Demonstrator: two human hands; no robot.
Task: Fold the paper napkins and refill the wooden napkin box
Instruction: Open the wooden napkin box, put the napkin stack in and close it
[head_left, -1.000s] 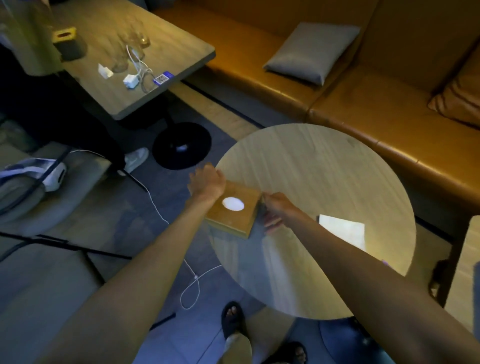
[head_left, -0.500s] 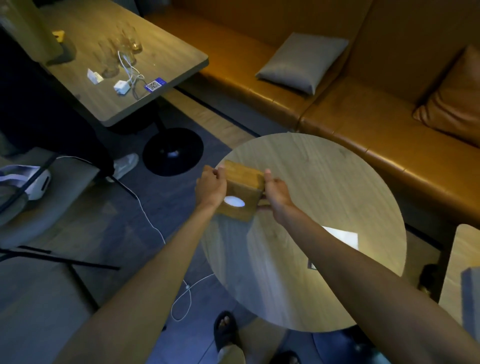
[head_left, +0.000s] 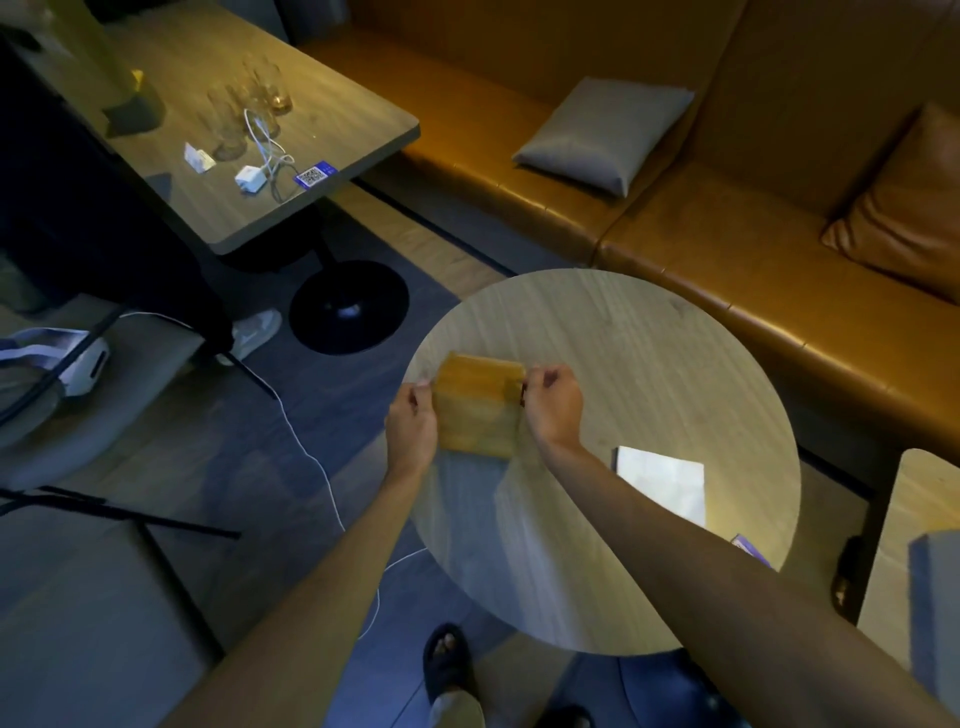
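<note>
The wooden napkin box (head_left: 478, 410) is at the left side of the round wooden table (head_left: 649, 364), turned so a plain wooden face looks up; its oval opening is hidden. My left hand (head_left: 413, 423) grips its left side and my right hand (head_left: 553, 402) grips its right side with curled fingers. A stack of white paper napkins (head_left: 662, 486) lies on the table to the right, partly behind my right forearm.
An orange leather sofa (head_left: 675, 218) with a grey cushion (head_left: 605, 132) runs behind the table. A rectangular table (head_left: 358, 119) at the upper left carries glasses, a charger and a cable. A white cable (head_left: 311, 462) trails over the floor. A small blue-edged card (head_left: 750, 548) sits near the table's right edge.
Both hands have turned the box over: its oval opening faced up before and now a plain wooden face shows. The box has also shifted slightly further onto the table.
</note>
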